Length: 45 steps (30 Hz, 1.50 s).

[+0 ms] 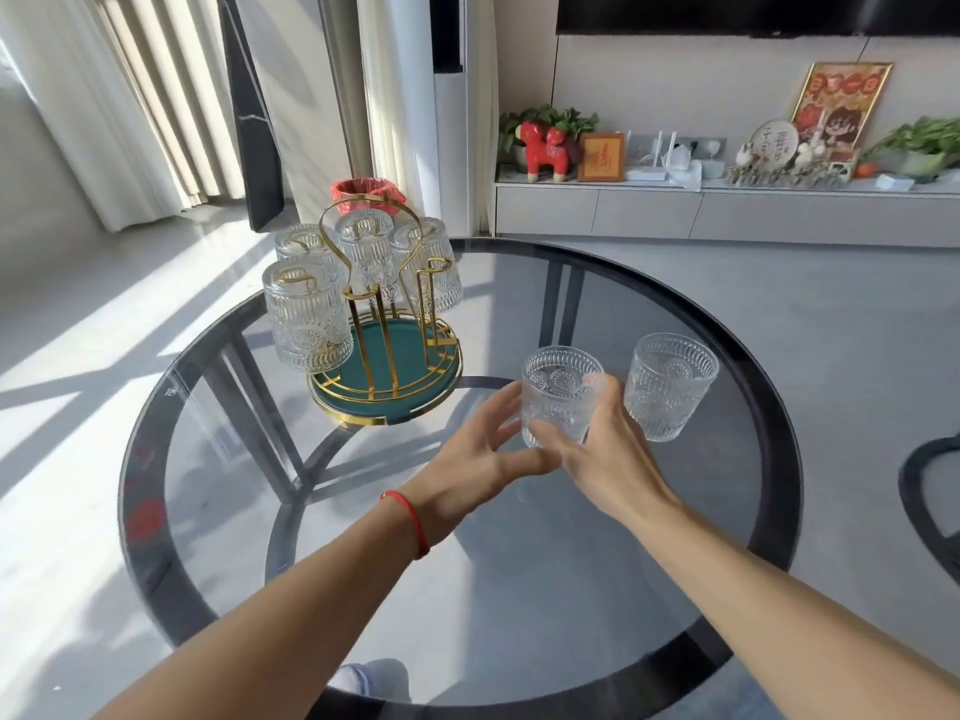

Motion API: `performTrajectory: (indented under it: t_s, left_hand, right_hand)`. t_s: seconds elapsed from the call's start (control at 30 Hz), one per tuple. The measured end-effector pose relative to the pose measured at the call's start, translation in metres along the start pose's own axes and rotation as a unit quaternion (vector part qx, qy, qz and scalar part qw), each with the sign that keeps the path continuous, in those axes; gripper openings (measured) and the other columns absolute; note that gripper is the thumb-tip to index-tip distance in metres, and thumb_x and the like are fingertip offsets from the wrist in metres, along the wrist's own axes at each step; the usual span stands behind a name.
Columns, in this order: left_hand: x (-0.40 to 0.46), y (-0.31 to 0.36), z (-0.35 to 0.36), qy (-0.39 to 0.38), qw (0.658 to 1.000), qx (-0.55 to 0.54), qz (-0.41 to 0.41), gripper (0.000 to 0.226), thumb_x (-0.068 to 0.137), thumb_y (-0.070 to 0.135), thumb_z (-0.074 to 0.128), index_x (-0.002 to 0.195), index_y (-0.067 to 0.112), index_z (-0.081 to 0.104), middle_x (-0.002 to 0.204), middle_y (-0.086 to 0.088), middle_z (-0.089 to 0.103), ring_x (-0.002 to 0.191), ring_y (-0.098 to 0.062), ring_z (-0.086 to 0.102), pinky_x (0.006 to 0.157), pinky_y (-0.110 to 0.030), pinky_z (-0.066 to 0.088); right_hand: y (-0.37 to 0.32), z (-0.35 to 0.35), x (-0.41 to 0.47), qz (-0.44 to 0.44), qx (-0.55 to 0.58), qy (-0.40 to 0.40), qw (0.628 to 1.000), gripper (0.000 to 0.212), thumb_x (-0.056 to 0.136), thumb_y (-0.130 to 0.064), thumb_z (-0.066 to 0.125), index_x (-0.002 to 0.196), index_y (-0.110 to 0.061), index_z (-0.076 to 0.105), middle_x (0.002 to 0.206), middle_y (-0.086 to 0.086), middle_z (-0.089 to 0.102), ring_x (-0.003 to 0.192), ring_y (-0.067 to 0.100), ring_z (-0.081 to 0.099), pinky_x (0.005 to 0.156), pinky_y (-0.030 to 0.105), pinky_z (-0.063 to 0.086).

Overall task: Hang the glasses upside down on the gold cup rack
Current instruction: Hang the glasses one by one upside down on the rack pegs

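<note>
An upright glass (562,394) is being gripped at about 4 o'clock from the gold cup rack (384,324), just off the centre of the round glass table (769,459). The right hand (605,459) is being wrapped around the glass's near right side, thumb across the lower front and fingers behind, so the fingers are being closed on it. The left hand (485,449) is being held at the glass's 9 o'clock side with fingers spread apart; whether the fingertips are touching the wall cannot be told.

Several risks are being carried from here. The ribbed, embossed wall is being held low, so the glass could be tipped or dropped while being inverted. A second upright glass (670,384) is standing close at 3 o'clock of the gripped one and could be knocked by the right hand's knuckles. At the rack, the hung glasses could be struck during the approach, since the free prong (434,283) is sitting close to them; glass on glass, or on the tabletop, could be chipped.

Counted: four glasses are hanging upside down on the rack, two are standing upright on the table, six in all. One rack and one table are being used.
</note>
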<state>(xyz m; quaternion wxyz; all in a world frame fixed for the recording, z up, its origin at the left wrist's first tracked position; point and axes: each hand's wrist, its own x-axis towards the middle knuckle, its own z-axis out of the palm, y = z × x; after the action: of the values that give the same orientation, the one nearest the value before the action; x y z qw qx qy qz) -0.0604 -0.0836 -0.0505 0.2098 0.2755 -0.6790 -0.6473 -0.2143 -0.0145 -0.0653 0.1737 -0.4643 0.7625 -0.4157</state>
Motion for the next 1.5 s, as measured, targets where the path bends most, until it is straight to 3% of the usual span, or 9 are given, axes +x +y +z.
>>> performTrajectory:
  t_s: [0.1, 0.3, 0.47, 0.67, 0.77, 0.93, 1.13, 1.23, 1.5]
  left_hand:
    - [-0.002, 0.004, -0.005, 0.063, 0.998, 0.012, -0.002, 0.088, 0.074, 0.041, 0.081, 0.15, 0.028, 0.038, 0.135, 0.001, 0.06, 0.113, -0.008, 0.069, 0.096, -0.029, 0.058]
    - [-0.01, 0.007, -0.022, 0.167, 0.983, -0.073, -0.003, 0.088, 0.06, 0.05, 0.091, 0.135, 0.022, 0.054, 0.133, -0.015, 0.062, 0.113, -0.033, 0.07, 0.09, -0.055, 0.061]
    - [-0.015, 0.012, -0.039, 0.165, 0.97, -0.178, 0.0, 0.082, 0.07, 0.034, 0.09, 0.138, 0.014, 0.05, 0.13, -0.024, 0.065, 0.099, -0.038, 0.075, 0.077, -0.048, 0.064]
    - [-0.02, 0.016, -0.05, 0.169, 0.985, -0.03, 0.032, 0.047, 0.093, 0.051, 0.068, 0.131, 0.024, 0.058, 0.122, 0.001, 0.07, 0.108, -0.008, 0.07, 0.092, -0.044, 0.061]
    - [-0.022, 0.012, -0.061, 0.226, 0.948, 0.201, 0.098, 0.051, 0.099, 0.056, 0.037, 0.104, 0.019, 0.071, 0.11, -0.003, 0.072, 0.108, -0.015, 0.062, 0.096, -0.038, 0.051]
    - [-0.019, -0.019, -0.079, 0.149, 0.807, 0.57, 0.044, 0.059, 0.092, 0.051, 0.06, 0.146, 0.028, 0.053, 0.168, -0.005, 0.028, 0.153, -0.029, 0.022, 0.124, -0.048, 0.022]
    - [-0.014, -0.03, -0.083, 0.145, 0.795, 0.588, 0.034, 0.069, 0.091, 0.05, 0.059, 0.154, 0.032, 0.037, 0.169, -0.005, 0.023, 0.154, -0.029, 0.017, 0.122, -0.055, 0.021]
    - [-0.014, -0.032, -0.084, 0.133, 0.791, 0.598, 0.015, 0.069, 0.092, 0.048, 0.058, 0.155, 0.031, 0.037, 0.17, -0.006, 0.02, 0.156, -0.029, 0.013, 0.122, -0.057, 0.022]
    - [-0.015, -0.032, -0.085, 0.134, 0.792, 0.595, 0.016, 0.067, 0.091, 0.042, 0.059, 0.154, 0.027, 0.038, 0.169, -0.006, 0.022, 0.155, -0.029, 0.013, 0.122, -0.061, 0.02]
  right_hand:
    - [-0.006, -0.003, -0.002, -0.059, -0.023, 0.022, 0.998, 0.076, 0.077, -0.044, 0.085, 0.139, -0.023, 0.046, 0.127, 0.0, 0.06, 0.114, 0.018, 0.058, 0.089, 0.031, 0.047]
    - [-0.025, 0.006, -0.017, -0.169, 0.018, -0.009, 0.985, 0.083, 0.067, -0.062, 0.084, 0.141, -0.039, 0.053, 0.121, -0.012, 0.049, 0.113, -0.019, 0.046, 0.092, -0.002, 0.032]
    - [-0.036, 0.022, -0.022, 0.012, 0.29, -0.113, 0.95, 0.05, 0.092, -0.063, 0.06, 0.133, -0.036, 0.049, 0.128, -0.009, 0.068, 0.114, 0.008, 0.069, 0.099, 0.048, 0.057]
    - [-0.042, 0.031, -0.013, 0.035, 0.413, -0.073, 0.907, 0.055, 0.096, -0.049, 0.065, 0.141, -0.021, 0.052, 0.122, 0.002, 0.075, 0.115, 0.023, 0.072, 0.097, 0.05, 0.057]
    - [-0.046, 0.02, 0.001, 0.011, 0.38, 0.002, 0.925, 0.055, 0.094, -0.046, 0.069, 0.144, -0.031, 0.05, 0.127, 0.009, 0.072, 0.117, 0.017, 0.071, 0.101, 0.045, 0.056]
    - [-0.071, -0.007, 0.034, -0.043, 0.312, 0.083, 0.945, 0.065, 0.086, -0.054, 0.069, 0.147, -0.041, 0.049, 0.149, 0.006, 0.058, 0.133, 0.016, 0.059, 0.101, 0.042, 0.056]
    - [-0.126, -0.014, 0.072, -0.143, 0.151, 0.159, 0.965, 0.054, 0.093, -0.046, 0.068, 0.144, -0.031, 0.055, 0.145, -0.015, 0.056, 0.132, 0.003, 0.049, 0.115, 0.035, 0.042]
    - [-0.144, -0.007, 0.081, -0.188, 0.055, 0.148, 0.969, 0.054, 0.095, -0.04, 0.066, 0.146, -0.025, 0.056, 0.148, -0.006, 0.059, 0.134, 0.006, 0.048, 0.11, 0.024, 0.038]
    - [-0.152, 0.026, 0.095, -0.183, -0.035, 0.098, 0.978, 0.053, 0.093, -0.038, 0.068, 0.141, -0.021, 0.054, 0.139, 0.01, 0.06, 0.131, 0.026, 0.053, 0.108, 0.038, 0.044]
